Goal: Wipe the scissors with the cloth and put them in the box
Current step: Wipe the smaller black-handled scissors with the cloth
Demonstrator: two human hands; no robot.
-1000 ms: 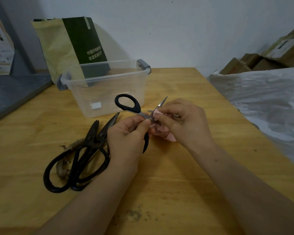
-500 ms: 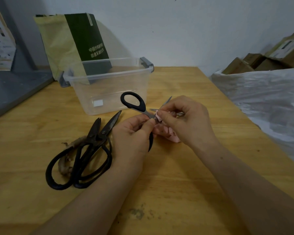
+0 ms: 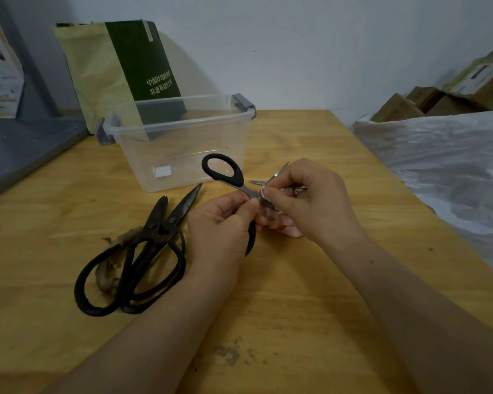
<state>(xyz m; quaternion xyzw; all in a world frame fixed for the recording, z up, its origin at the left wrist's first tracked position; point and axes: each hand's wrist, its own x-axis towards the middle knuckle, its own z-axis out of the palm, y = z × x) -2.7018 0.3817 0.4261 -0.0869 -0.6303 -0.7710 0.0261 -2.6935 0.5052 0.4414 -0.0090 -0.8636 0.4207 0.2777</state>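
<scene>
The left hand [image 3: 219,223] grips the small scissors [image 3: 237,177] near the pivot, its fingers [image 3: 244,201] pinched on the metal shank. One black handle loop stands just above them, and the other pokes out below the palm. The right hand [image 3: 310,200] curls round a pink cloth [image 3: 289,229], pinching it against a blade just beside the left fingertips. Two spread blade tips show beyond. The clear box [image 3: 182,149] stands on the desk [image 3: 296,294] past both hands, and two large dark scissors [image 3: 154,231] lie left of the left hand.

Dim, even indoor light with a cool cast. Soft shadows sit beneath the forearms on the wooden table [image 3: 310,280]. Wide-angle bending curves the edges; detail looks slightly soft.
</scene>
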